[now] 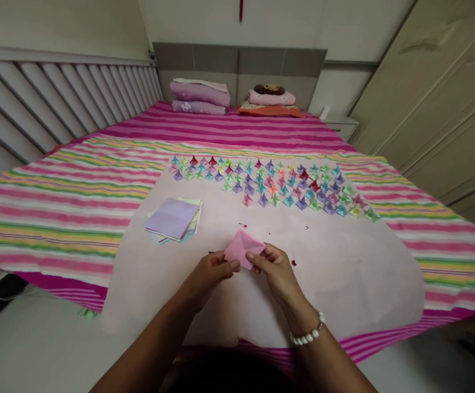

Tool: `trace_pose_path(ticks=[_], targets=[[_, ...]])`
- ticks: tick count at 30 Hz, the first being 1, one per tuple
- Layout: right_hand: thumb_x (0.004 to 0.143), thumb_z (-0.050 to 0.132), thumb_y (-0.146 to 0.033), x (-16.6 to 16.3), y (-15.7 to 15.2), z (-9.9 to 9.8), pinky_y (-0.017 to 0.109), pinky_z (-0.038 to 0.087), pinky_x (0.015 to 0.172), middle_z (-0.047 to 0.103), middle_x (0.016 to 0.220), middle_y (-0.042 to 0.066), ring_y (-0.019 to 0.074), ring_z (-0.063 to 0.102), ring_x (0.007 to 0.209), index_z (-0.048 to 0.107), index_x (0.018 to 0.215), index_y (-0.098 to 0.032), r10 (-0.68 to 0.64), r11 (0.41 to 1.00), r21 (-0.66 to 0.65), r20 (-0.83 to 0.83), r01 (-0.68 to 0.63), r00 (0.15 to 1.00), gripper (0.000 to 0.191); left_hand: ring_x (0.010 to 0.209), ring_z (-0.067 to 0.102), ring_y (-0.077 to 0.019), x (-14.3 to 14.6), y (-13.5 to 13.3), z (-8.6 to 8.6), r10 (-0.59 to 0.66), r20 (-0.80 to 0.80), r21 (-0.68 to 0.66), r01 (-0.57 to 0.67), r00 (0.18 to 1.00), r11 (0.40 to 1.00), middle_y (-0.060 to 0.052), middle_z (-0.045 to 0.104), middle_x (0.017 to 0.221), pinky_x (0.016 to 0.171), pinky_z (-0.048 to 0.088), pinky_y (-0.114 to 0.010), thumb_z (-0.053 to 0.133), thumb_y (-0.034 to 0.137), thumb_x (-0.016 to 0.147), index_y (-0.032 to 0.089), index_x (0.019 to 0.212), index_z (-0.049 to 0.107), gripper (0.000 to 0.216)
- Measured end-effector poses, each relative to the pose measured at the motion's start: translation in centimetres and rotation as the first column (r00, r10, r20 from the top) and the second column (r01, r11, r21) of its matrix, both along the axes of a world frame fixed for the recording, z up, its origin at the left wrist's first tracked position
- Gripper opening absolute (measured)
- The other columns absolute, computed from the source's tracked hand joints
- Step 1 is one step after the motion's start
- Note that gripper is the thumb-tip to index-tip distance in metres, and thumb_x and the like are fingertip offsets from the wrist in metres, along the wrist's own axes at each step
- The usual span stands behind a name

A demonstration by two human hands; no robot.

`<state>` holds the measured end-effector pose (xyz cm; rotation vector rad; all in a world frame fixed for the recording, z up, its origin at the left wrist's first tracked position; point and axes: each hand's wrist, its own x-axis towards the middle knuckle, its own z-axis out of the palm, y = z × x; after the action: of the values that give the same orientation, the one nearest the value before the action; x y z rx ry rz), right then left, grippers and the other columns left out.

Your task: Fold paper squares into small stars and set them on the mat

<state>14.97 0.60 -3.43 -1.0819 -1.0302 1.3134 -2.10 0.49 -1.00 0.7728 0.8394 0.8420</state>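
A pink folded paper (240,248) is held between both hands above a large pale sheet (343,273). My left hand (211,275) pinches its left corner between thumb and fingers. On the other side, my right hand (276,268) grips its right part, the thumb lying over the front face. The paper is diamond-like in outline, with creases showing near its top. To the left of my hands lies a stack of square papers (172,218), a lilac one on top. Beyond, several rows of small folded paper pieces (270,185) in many colours stand on the sheet.
The sheet lies on a bed with a striped cover (61,218). Small dark red scraps (294,263) are scattered near my hands. Folded bedding (200,98) and a pink pillow (271,98) sit by the headboard (278,63). A white railing (69,98) runs along the left.
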Motion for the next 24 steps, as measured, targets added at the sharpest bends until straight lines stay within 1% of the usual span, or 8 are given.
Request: trace_pose_path(ticks=[2, 5, 9, 12, 17, 20, 22, 24], targets=[[0.066, 0.078, -0.037, 0.0, 0.1, 0.0, 0.023, 0.032, 0.046, 0.052, 0.051, -0.004, 0.0096, 0.042, 0.047, 0.065, 0.065, -0.018, 0.017, 1.0, -0.012, -0.009, -0.017, 1.0, 0.023, 0.075, 0.064, -0.0154, -0.2, 0.2, 0.2, -0.014, -0.047, 0.095, 0.018, 0.999, 0.995, -0.004, 0.073, 0.082, 0.076, 0.047, -0.027, 0.078, 0.029, 0.068, 0.015, 0.091, 0.073, 0.028], [0.065, 0.079, -0.038, -0.2, 0.0, 0.1, 0.023, 0.032, 0.046, 0.049, 0.048, -0.005, 0.0098, 0.041, 0.046, 0.066, 0.065, -0.017, 0.049, 0.999, -0.023, 0.002, -0.049, 0.999, 0.024, 0.071, 0.064, -0.0172, -0.1, 0.7, 0.8, -0.006, -0.067, 0.11, 0.014, 0.998, 0.994, -0.005, 0.073, 0.079, 0.071, 0.048, -0.028, 0.078, 0.032, 0.066, 0.015, 0.097, 0.072, 0.036], [0.062, 0.08, -0.038, -0.9, -0.3, 0.4, 0.023, 0.03, 0.046, 0.048, 0.047, -0.006, 0.0092, 0.04, 0.045, 0.067, 0.064, -0.018, 0.078, 0.997, -0.027, -0.003, -0.078, 0.997, 0.025, 0.055, 0.058, -0.0126, 0.4, 1.0, 1.4, 0.086, -0.156, 0.092, -0.073, 0.984, 0.993, -0.001, 0.068, 0.063, 0.054, 0.042, -0.022, 0.081, 0.031, 0.06, 0.014, 0.081, 0.071, 0.029], [0.062, 0.079, -0.04, -1.3, -0.5, 0.3, 0.023, 0.03, 0.048, 0.052, 0.052, -0.004, 0.0094, 0.039, 0.048, 0.068, 0.066, -0.018, 0.1, 0.995, -0.02, -0.033, -0.101, 0.994, 0.025, 0.049, 0.052, -0.0103, 0.6, 0.9, 1.4, 0.132, -0.179, 0.115, -0.113, 0.975, 0.987, 0.0, 0.065, 0.058, 0.048, 0.037, -0.021, 0.08, 0.035, 0.061, 0.014, 0.075, 0.07, 0.027], [0.063, 0.077, -0.045, -1.7, -0.6, 0.1, 0.024, 0.027, 0.048, 0.049, 0.047, -0.005, 0.0089, 0.035, 0.047, 0.065, 0.058, -0.017, 0.118, 0.992, -0.038, -0.032, -0.119, 0.992, 0.031, 0.046, 0.047, -0.009, 0.8, 0.9, 1.3, 0.131, -0.256, 0.172, -0.088, 0.958, 0.981, 0.001, 0.062, 0.056, 0.045, 0.032, -0.021, 0.08, 0.034, 0.061, 0.014, 0.071, 0.071, 0.023], [0.061, 0.079, -0.044, -1.8, -0.8, 0.2, 0.024, 0.03, 0.051, 0.054, 0.05, -0.003, 0.0098, 0.039, 0.049, 0.067, 0.059, -0.017, 0.146, 0.988, -0.052, -0.043, -0.149, 0.988, 0.03, 0.044, 0.043, -0.0082, 0.8, 1.1, 1.3, 0.151, -0.336, 0.205, -0.085, 0.93, 0.975, 0.004, 0.056, 0.049, 0.044, 0.031, -0.021, 0.078, 0.036, 0.062, 0.014, 0.065, 0.07, 0.023], [0.061, 0.079, -0.043, -1.8, -1.0, 0.4, 0.025, 0.033, 0.053, 0.058, 0.055, -0.002, 0.0109, 0.043, 0.051, 0.069, 0.064, -0.017, 0.169, 0.983, -0.064, -0.062, -0.173, 0.984, 0.028, 0.044, 0.044, -0.0089, 0.7, 1.4, 1.3, 0.172, -0.362, 0.211, -0.099, 0.916, 0.972, 0.004, 0.056, 0.05, 0.045, 0.033, -0.022, 0.077, 0.039, 0.063, 0.015, 0.066, 0.07, 0.024], [0.062, 0.078, -0.041, -1.8, -1.1, 0.5, 0.025, 0.033, 0.052, 0.058, 0.055, -0.002, 0.0112, 0.044, 0.051, 0.069, 0.064, -0.017, 0.178, 0.98, -0.079, -0.069, -0.184, 0.982, 0.026, 0.05, 0.049, -0.0107, 0.5, 1.8, 1.3, 0.213, -0.382, 0.239, -0.126, 0.899, 0.963, 0.002, 0.06, 0.056, 0.049, 0.037, -0.022, 0.076, 0.04, 0.064, 0.016, 0.067, 0.071, 0.025]])
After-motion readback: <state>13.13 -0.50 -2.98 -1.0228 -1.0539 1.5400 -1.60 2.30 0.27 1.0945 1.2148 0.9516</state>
